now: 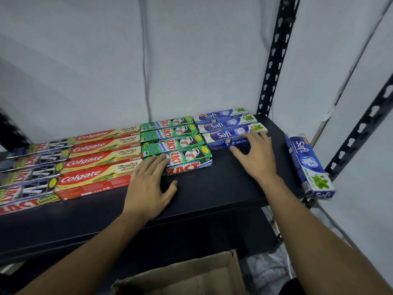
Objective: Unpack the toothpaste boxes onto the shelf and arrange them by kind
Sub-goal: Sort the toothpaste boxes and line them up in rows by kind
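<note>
Flat hands point(148, 184) on glossy rectangular cartons point(187, 160); matte shelf point(212, 188).

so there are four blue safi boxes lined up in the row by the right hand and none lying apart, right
Not quite. The head view shows three blue Safi boxes lined up in the row under the right hand, and a fourth Safi box lying apart, turned lengthwise at the shelf's right edge. The rest holds: they are blue Safi boxes beside the right hand.

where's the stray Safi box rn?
Head view, far right: the stray Safi box lies lengthwise at the shelf's right edge, apart from the Safi row, right of the right hand.
</note>
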